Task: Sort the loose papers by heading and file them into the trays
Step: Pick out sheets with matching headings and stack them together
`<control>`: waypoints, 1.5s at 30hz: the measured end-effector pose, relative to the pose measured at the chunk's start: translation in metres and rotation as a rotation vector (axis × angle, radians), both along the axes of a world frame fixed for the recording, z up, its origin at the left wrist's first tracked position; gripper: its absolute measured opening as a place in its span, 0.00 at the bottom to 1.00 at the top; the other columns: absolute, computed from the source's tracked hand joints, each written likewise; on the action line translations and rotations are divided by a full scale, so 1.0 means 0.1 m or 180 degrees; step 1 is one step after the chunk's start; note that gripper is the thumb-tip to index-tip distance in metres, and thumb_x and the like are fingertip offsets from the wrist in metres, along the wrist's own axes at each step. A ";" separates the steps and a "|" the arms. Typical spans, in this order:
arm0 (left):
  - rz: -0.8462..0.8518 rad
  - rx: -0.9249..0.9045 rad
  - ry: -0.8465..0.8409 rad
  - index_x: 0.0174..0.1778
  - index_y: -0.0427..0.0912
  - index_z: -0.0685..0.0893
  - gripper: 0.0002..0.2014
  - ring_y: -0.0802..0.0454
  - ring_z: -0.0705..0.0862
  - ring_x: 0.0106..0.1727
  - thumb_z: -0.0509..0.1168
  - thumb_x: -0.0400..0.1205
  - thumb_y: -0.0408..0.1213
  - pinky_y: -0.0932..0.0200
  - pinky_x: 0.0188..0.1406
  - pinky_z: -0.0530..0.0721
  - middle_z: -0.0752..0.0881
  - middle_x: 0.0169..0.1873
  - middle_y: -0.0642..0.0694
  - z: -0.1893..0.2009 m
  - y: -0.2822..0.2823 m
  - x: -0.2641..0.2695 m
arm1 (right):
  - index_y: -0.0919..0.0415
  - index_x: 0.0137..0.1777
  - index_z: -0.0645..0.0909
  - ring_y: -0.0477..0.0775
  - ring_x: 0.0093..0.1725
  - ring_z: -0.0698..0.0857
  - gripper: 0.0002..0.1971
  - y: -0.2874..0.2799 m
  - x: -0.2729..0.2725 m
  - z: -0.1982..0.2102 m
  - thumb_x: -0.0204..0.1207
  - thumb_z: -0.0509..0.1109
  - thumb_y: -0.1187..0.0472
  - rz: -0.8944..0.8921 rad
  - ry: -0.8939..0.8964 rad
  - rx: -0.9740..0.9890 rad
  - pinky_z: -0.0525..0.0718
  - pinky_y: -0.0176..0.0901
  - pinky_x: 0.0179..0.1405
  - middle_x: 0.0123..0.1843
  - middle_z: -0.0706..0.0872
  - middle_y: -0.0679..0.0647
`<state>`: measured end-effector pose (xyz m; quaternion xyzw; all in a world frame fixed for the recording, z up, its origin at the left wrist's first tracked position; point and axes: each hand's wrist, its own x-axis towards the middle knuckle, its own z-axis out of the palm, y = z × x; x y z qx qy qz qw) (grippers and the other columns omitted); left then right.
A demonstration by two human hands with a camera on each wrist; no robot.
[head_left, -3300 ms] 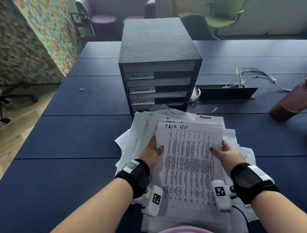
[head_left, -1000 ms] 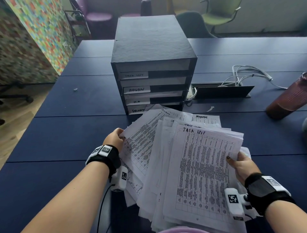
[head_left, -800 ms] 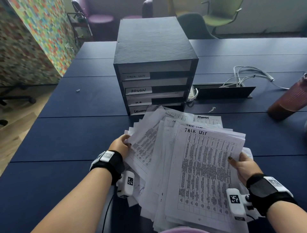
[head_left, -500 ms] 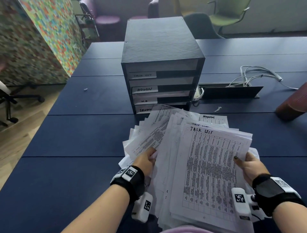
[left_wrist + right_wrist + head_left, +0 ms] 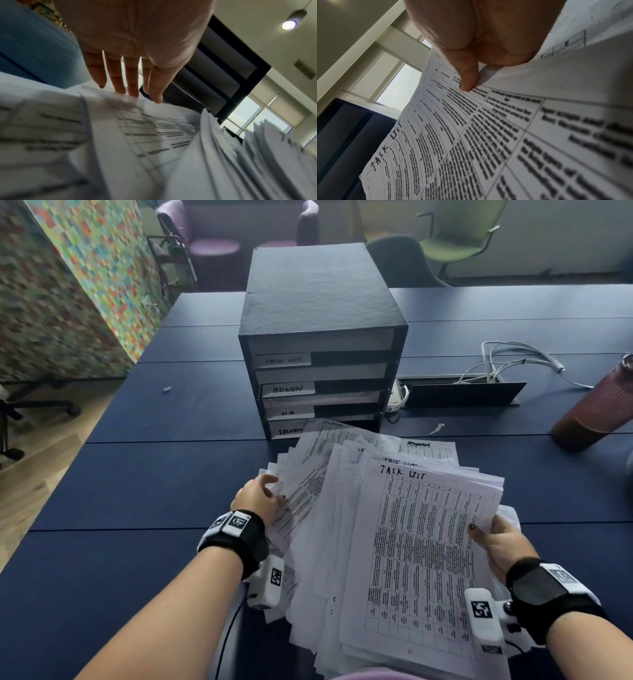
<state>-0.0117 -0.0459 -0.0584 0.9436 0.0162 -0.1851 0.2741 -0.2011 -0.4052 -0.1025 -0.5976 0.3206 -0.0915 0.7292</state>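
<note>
A thick pile of loose printed papers lies fanned out in front of me, its top sheet headed "TASK LIST". My right hand pinches the pile's right edge, thumb on the top sheet. My left hand lies at the fan's left edge, and its straight fingers touch the sheets there. Behind the pile stands a black unit of stacked trays labelled TASK LIST, ADMIN, H.R and SECURITY. The pile's far corner hides part of the lowest tray.
On the dark blue table, a brown ribbed bottle stands at the right edge. A raised cable flap and white cables lie right of the trays. Chairs stand beyond the table, a colourful partition at left.
The pile has fanned out leftward. My left hand went from gripping the left sheets to lying against them with straight fingers. My right hand keeps its hold on the right edge.
</note>
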 end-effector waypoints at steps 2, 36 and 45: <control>-0.0144 0.0226 -0.0032 0.54 0.52 0.82 0.10 0.42 0.84 0.53 0.68 0.77 0.43 0.49 0.58 0.81 0.86 0.50 0.48 -0.02 0.00 0.00 | 0.54 0.50 0.80 0.41 0.38 0.89 0.40 0.00 0.00 0.00 0.35 0.90 0.47 -0.0003 -0.0017 0.0060 0.87 0.38 0.50 0.37 0.91 0.41; -0.0214 -0.0395 0.0566 0.76 0.45 0.72 0.38 0.46 0.85 0.53 0.78 0.70 0.37 0.60 0.49 0.82 0.86 0.55 0.43 0.03 -0.02 -0.07 | 0.57 0.52 0.79 0.36 0.36 0.88 0.57 -0.02 0.01 -0.01 0.13 0.85 0.37 -0.0068 0.0025 0.0075 0.84 0.27 0.33 0.37 0.91 0.40; 0.0296 -0.1336 0.1134 0.58 0.37 0.84 0.17 0.48 0.85 0.35 0.73 0.73 0.31 0.60 0.34 0.82 0.87 0.40 0.43 -0.08 0.04 -0.14 | 0.61 0.55 0.79 0.35 0.36 0.88 0.54 0.01 0.02 0.03 0.21 0.88 0.45 0.0004 0.0058 0.0032 0.84 0.26 0.32 0.36 0.91 0.40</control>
